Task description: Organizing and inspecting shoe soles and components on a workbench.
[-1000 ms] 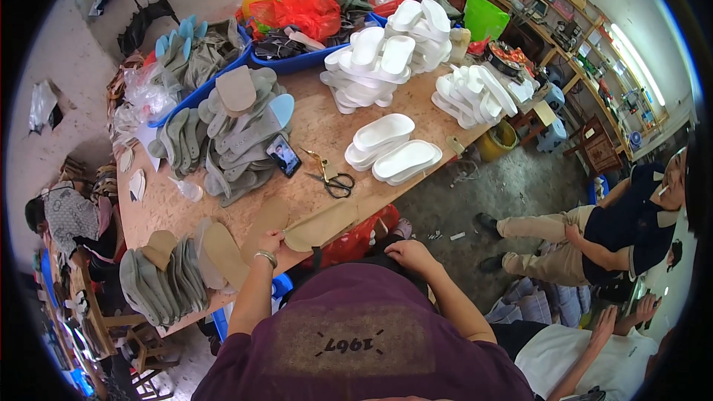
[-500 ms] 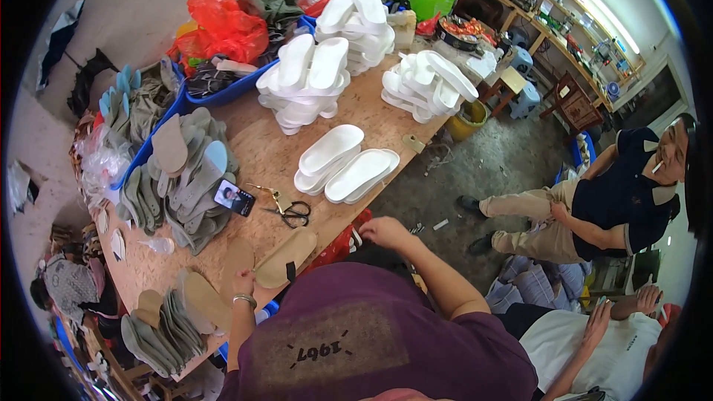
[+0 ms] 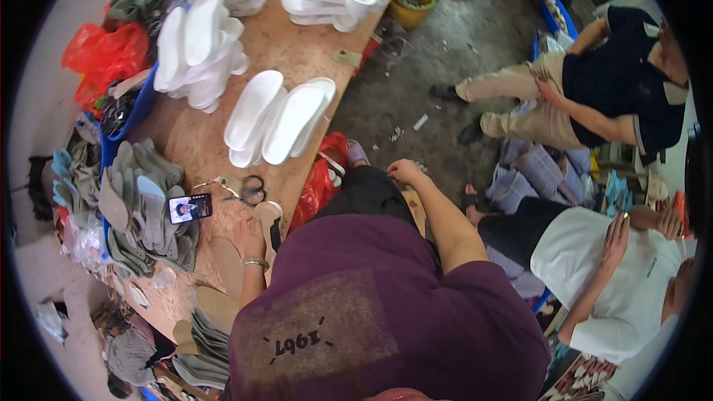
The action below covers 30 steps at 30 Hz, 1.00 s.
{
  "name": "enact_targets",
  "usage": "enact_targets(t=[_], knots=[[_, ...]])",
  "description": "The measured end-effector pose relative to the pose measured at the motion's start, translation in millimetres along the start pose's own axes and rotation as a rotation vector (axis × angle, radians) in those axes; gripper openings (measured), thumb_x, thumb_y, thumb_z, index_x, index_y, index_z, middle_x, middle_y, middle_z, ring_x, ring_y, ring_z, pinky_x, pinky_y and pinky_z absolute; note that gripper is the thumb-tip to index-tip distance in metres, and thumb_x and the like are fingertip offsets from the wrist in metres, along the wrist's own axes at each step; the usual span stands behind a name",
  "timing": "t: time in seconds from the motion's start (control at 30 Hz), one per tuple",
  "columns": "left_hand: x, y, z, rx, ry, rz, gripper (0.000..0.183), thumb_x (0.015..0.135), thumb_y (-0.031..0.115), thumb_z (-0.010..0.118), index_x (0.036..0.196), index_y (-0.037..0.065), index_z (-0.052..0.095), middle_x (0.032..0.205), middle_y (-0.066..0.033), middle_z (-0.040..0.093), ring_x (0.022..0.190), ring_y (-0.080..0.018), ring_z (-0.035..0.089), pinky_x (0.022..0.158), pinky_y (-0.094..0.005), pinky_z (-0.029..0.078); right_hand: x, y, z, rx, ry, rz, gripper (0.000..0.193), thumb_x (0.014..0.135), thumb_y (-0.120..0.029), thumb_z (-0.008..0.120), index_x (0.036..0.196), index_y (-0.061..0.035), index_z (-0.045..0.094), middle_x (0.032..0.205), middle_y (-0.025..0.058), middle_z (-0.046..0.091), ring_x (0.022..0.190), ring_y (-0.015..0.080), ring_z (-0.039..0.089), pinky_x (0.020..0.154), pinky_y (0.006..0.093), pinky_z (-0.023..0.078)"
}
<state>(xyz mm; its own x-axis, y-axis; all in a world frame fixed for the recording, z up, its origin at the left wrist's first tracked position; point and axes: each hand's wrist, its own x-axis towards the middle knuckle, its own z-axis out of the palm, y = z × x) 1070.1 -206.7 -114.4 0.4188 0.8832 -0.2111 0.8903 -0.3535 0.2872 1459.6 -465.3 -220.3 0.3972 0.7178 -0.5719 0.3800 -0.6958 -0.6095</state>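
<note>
My left hand (image 3: 250, 237) lies on the wooden table with its fingers stretched out, between a tan insole (image 3: 226, 258) and another beige insole (image 3: 267, 215) with a dark patch. A bracelet circles that wrist. My right hand (image 3: 405, 171) is off the table, above my dark shorts, its fingers drawn together; whatever they may hold is too small to make out. Black-handled scissors (image 3: 253, 190) and a phone (image 3: 190, 209) with a lit screen lie beyond my left hand. Farther along the table are white shoe soles (image 3: 295, 122) laid in pairs.
Stacked white soles (image 3: 200, 52) cover the far table. Grey shoe uppers (image 3: 148, 208) pile up at left beside a blue bin (image 3: 136, 106). A red plastic bag (image 3: 316, 191) hangs by the table edge. One person (image 3: 616, 74) stands at right, another (image 3: 594, 260) nearer.
The view has shifted, moving the table leftward and upward in the picture. My left hand has moved over the beige insole's near part. My right hand's fingers have drawn closer together.
</note>
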Motion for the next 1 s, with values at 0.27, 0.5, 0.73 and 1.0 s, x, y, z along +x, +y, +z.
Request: enact_targets(t=[0.27,0.5,0.73,1.0], knots=[[-8.4,-10.1,9.3,0.02,-0.007,0.139,0.039,0.076,0.017,0.065,0.11,0.005,0.052,0.108,-0.0157,0.052,0.103,-0.0323,0.049,0.088,-0.0394,0.04,-42.1,97.2,63.1,0.053,-0.204,0.326,0.016,0.074,-0.01,0.061,0.086,-0.0039,0.068,0.066,0.008,0.064,0.053,0.0157,0.061,0.055,0.031,0.049],[-19.7,-2.3,3.8,0.021,0.025,0.081,0.046,0.073,0.018,0.066,0.114,0.005,0.05,0.112,-0.0155,0.051,0.106,-0.0333,0.047,0.092,-0.0411,0.037,-25.2,52.7,55.2,0.227,-0.144,0.286,0.018,0.075,-0.007,0.063,0.092,-0.0016,0.066,0.07,0.0064,0.064,0.056,0.0142,0.061,0.056,0.0292,0.049],[-39.3,1.1,9.5,-0.142,0.03,-0.035,0.049,0.074,0.017,0.066,0.118,0.005,0.048,0.124,-0.0175,0.043,0.116,-0.0359,0.039,0.098,-0.043,0.033,10.4,6.1,26.9,0.286,-0.183,0.233,0.019,0.078,-0.006,0.061,0.096,0.0004,0.064,0.075,0.0067,0.065,0.063,0.0143,0.06,0.059,0.0292,0.049],[-30.0,12.5,9.7,-0.084,0.071,-0.09,0.049,0.075,0.018,0.064,0.119,0.006,0.046,0.125,-0.0167,0.042,0.117,-0.0352,0.039,0.099,-0.042,0.031,49.9,-35.7,-0.5,0.03,-0.172,0.072,0.023,0.076,-0.01,0.061,0.099,-0.0058,0.065,0.083,0.0097,0.067,0.074,0.0181,0.065,0.066,0.0299,0.05]])
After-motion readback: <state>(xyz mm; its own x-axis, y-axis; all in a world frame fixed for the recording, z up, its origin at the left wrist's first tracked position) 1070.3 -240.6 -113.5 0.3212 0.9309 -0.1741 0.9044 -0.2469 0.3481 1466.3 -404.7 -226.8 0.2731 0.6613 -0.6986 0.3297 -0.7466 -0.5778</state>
